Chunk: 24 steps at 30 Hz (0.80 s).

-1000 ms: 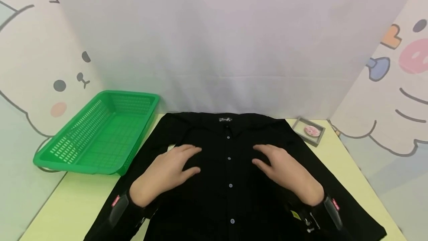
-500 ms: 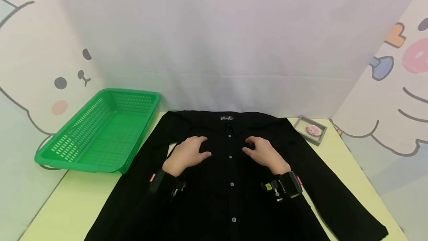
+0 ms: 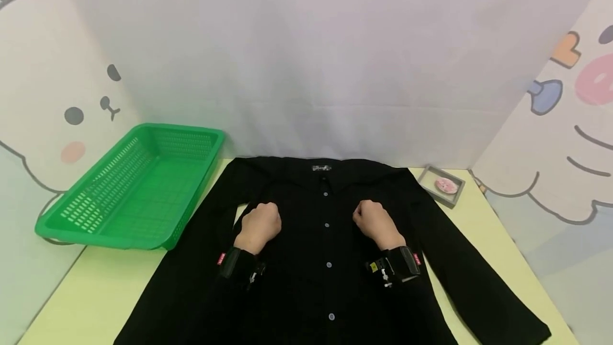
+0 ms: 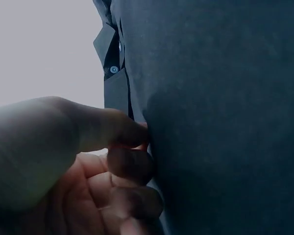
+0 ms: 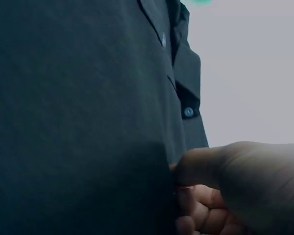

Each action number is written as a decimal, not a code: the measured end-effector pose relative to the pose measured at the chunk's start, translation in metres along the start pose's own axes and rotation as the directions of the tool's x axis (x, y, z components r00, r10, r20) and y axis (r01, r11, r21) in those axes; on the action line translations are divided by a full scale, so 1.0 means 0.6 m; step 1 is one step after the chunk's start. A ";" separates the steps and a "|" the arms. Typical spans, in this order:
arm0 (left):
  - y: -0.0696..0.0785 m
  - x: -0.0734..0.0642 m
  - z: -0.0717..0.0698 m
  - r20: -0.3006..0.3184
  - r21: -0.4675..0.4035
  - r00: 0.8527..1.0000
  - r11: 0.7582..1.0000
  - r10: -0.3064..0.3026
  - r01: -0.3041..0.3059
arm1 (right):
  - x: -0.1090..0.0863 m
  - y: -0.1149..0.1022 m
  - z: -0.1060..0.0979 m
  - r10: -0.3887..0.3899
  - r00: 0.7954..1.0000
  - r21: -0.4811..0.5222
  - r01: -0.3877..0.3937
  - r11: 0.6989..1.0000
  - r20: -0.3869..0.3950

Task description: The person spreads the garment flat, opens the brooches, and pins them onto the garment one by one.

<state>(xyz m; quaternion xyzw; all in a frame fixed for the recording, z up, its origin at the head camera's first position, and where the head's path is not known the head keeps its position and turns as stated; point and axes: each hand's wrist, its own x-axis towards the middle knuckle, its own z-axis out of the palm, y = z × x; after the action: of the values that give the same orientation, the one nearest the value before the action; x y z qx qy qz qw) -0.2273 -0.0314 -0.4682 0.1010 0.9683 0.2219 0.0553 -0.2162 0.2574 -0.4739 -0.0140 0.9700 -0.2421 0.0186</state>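
A black button-up shirt [image 3: 306, 292] lies spread flat, collar at the far side and a row of pale buttons down its middle. Over the chest, to one side of the buttons, is my left hand [image 3: 258, 227], curled into a fist. My right hand [image 3: 378, 223] makes a matching fist on the other side. In the left wrist view, the curled fingers of the left hand [image 4: 98, 161] are close to the cloth, with no fold visible between them. The right wrist view has the right hand [image 5: 225, 186] likewise curled beside the fabric; contact is unclear.
A green plastic basket [image 3: 100, 240] stands at the left on the pale yellow table [image 3: 86, 292]. At the far right is a small grey tray [image 3: 438, 196] with a pink oval object [image 3: 446, 185] in it. White curtain and printed walls surround the table.
Both hands moved forward over the shirt and drew closer to its middle, then their spread fingers curled into fists. The shirt, basket and tray have stayed in place.
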 end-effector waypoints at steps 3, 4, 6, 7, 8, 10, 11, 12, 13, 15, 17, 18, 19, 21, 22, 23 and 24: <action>-0.002 0.000 -0.001 0.023 0.003 1.000 1.000 -0.004 0.004 | -0.001 -0.006 0.003 -0.017 1.000 -0.023 0.018 1.000 0.006; -0.003 0.000 -0.001 0.029 0.005 1.000 1.000 0.001 -0.001 | -0.001 -0.006 0.004 -0.018 1.000 -0.027 0.018 0.999 0.009; -0.004 0.001 -0.002 0.051 0.008 0.999 1.000 0.013 -0.014 | -0.002 -0.006 0.003 -0.007 1.000 -0.025 0.007 1.000 0.012; -0.005 0.001 -0.002 0.059 0.007 0.998 1.000 0.021 -0.022 | -0.002 -0.006 0.002 -0.002 1.000 -0.024 0.002 1.000 0.011; -0.005 0.002 -0.003 0.073 0.006 0.997 1.000 0.025 -0.025 | -0.003 -0.005 0.000 0.004 1.000 -0.021 -0.004 1.000 0.012; -0.007 0.003 -0.007 0.096 -0.001 0.995 1.000 0.026 -0.026 | -0.005 -0.003 -0.007 0.003 1.000 -0.010 -0.003 1.000 0.010; -0.008 0.004 -0.011 0.109 -0.007 0.994 1.000 0.024 -0.023 | -0.007 -0.002 -0.012 -0.001 1.000 0.000 0.001 1.000 0.011; -0.009 0.004 -0.016 0.111 -0.017 0.994 1.000 0.018 -0.016 | -0.008 -0.001 -0.018 -0.009 1.000 0.008 0.009 1.000 0.007; -0.010 0.003 -0.022 0.100 -0.024 0.995 1.000 0.016 -0.014 | -0.010 0.000 -0.025 -0.016 1.000 0.019 0.016 1.000 0.000; -0.011 -0.002 -0.039 0.057 -0.042 0.998 0.999 0.013 -0.011 | -0.015 0.000 -0.042 -0.029 0.999 0.034 0.030 0.999 -0.028; -0.012 -0.008 -0.059 -0.008 -0.065 1.000 0.998 0.018 -0.018 | -0.018 0.001 -0.061 -0.037 0.997 0.036 0.039 0.999 -0.066; -0.012 -0.011 -0.071 -0.045 -0.075 0.999 0.997 0.014 -0.017 | -0.020 0.002 -0.071 -0.037 0.995 0.034 0.040 0.999 -0.088; -0.013 -0.014 -0.083 -0.077 -0.081 0.997 0.997 0.013 -0.020 | -0.022 0.002 -0.081 -0.034 0.994 0.035 0.038 0.999 -0.109; -0.020 -0.020 -0.104 -0.117 -0.098 0.993 0.995 0.012 -0.023 | -0.026 0.005 -0.101 -0.029 0.987 0.026 0.034 0.999 -0.158; -0.025 -0.021 -0.113 -0.133 -0.103 0.991 0.994 0.014 -0.028 | -0.027 0.008 -0.110 -0.026 0.982 0.024 0.031 0.999 -0.188; -0.032 -0.022 -0.121 -0.145 -0.111 0.989 0.993 0.018 -0.035 | -0.029 0.010 -0.119 -0.024 0.974 0.023 0.030 0.999 -0.226; -0.041 -0.024 -0.128 -0.152 -0.122 0.988 0.991 0.027 -0.046 | -0.031 0.012 -0.129 -0.018 0.962 0.028 0.027 0.999 -0.272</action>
<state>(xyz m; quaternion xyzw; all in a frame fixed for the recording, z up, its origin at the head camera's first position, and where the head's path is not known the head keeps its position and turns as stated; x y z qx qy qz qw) -0.2291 -0.0883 -0.4090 0.0979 0.9518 0.2903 -0.0157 -0.2012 0.3007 -0.4086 0.0086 0.9592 -0.2571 -0.1171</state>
